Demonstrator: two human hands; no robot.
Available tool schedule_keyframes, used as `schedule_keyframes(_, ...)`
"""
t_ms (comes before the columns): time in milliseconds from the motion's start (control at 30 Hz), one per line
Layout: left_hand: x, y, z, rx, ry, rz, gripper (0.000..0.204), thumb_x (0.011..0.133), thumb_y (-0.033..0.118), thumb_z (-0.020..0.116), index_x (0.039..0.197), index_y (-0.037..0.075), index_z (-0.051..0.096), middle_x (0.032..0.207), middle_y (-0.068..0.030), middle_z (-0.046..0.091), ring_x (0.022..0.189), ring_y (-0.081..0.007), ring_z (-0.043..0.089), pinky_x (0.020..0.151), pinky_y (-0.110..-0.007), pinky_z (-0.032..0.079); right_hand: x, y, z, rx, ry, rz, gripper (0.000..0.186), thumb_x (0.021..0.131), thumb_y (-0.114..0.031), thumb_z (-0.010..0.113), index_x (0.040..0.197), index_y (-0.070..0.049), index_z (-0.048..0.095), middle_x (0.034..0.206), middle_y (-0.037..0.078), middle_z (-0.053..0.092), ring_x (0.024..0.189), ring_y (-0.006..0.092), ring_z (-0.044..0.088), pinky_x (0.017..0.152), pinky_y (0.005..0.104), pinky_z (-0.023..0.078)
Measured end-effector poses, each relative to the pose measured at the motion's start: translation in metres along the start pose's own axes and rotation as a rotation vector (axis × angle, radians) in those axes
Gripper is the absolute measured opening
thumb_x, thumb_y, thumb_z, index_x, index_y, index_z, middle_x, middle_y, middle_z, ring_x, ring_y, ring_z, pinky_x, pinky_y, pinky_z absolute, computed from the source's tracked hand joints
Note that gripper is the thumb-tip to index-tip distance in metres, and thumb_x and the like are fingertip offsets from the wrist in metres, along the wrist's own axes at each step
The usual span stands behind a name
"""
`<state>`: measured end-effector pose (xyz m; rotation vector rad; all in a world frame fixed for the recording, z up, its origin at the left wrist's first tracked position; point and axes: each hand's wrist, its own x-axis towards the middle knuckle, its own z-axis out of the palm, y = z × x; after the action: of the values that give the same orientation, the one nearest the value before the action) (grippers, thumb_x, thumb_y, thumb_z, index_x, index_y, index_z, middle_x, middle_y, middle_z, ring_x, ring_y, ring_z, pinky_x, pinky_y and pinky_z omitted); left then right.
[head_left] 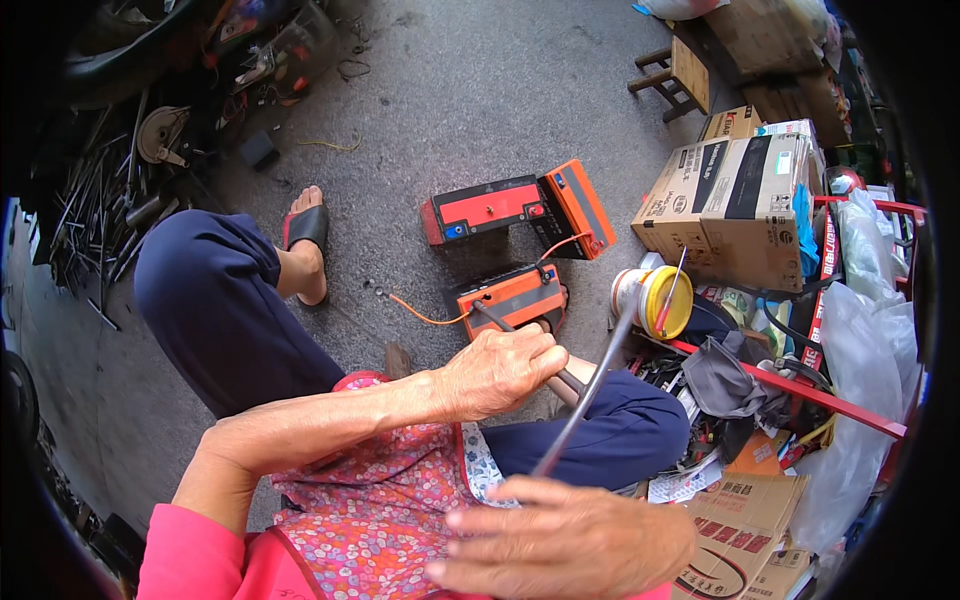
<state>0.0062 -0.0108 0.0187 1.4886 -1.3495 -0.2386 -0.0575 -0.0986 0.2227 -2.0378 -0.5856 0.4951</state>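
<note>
My left hand [500, 370] is closed round a dark bar [492, 314] that slants down from the near orange-and-black battery [522, 291]; part of it is hidden by my fingers. My right hand [565, 540], slightly blurred, is low in the view with fingers stretched out, beside the lower end of a long grey bent rod [590, 385]. An orange wire [420, 312] with a ring end trails left from the near battery. Behind stand a red-topped battery [482, 200] and an orange-topped battery [585, 207], wired to the near one. My bare forearm crosses my floral apron.
Cardboard boxes [730, 200], a white-and-yellow tub [668, 305] with a thin tool, bags [850, 380] and a red frame [820, 398] crowd the right. A wooden stool [688, 70] stands behind. Metal rods [85, 210] lie piled at left. My sandalled foot rests on the concrete.
</note>
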Motion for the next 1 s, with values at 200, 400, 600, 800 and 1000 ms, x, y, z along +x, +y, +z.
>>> schedule_keyframes(200,-0.004,0.002,0.001,-0.027,-0.019,-0.038,0.024,0.074,0.006,0.064,0.093,0.005,0.05,0.083,-0.0081,0.049,0.08,-0.0267,0.056,0.06,-0.038,0.052,-0.036,-0.012,-0.008,-0.409,-0.068,0.599,0.038,0.07,-0.004,0.07,0.107,-0.002,0.068,0.098,0.015,0.071,0.091,0.0285,0.072,0.08,0.0389,0.058)
schedule_keyframes(400,-0.003,0.004,0.003,-0.034,-0.083,-0.032,0.023,0.074,0.006,0.065,0.092,0.004,0.05,0.085,-0.009,0.051,0.084,-0.027,0.058,0.062,-0.039,0.055,-0.028,-0.01,-0.029,-0.217,0.422,0.493,0.042,0.084,-0.004,0.063,0.124,0.006,0.062,0.122,0.024,0.066,0.109,0.0388,0.067,0.093,0.0418,0.052)
schedule_keyframes(600,0.001,0.001,-0.002,-0.006,-0.011,-0.058,0.022,0.075,0.006,0.064,0.092,0.004,0.05,0.082,-0.009,0.05,0.082,-0.0267,0.058,0.058,-0.037,0.052,-0.019,-0.003,-0.027,-0.165,-0.303,0.917,0.054,0.084,-0.023,0.073,0.129,0.004,0.06,0.119,0.021,0.067,0.106,0.0382,0.066,0.092,0.0436,0.052)
schedule_keyframes(800,-0.002,0.006,-0.003,-0.032,-0.048,-0.044,0.023,0.076,0.007,0.065,0.094,0.004,0.049,0.084,-0.0094,0.05,0.083,-0.0269,0.058,0.059,-0.038,0.054,-0.036,0.02,-0.023,-0.727,0.629,0.811,0.064,0.087,-0.029,0.072,0.133,0.01,0.051,0.13,0.027,0.057,0.122,0.0403,0.055,0.102,0.046,0.041)
schedule_keyframes(1000,0.0,0.002,-0.003,-0.066,-0.015,-0.056,0.022,0.074,0.006,0.066,0.09,0.005,0.051,0.08,-0.0085,0.049,0.077,-0.0271,0.058,0.057,-0.038,0.051,-0.009,0.03,-0.009,-0.581,0.534,0.524,0.061,0.079,-0.031,0.08,0.123,0.006,0.059,0.116,0.021,0.065,0.108,0.0324,0.062,0.092,0.0408,0.049)
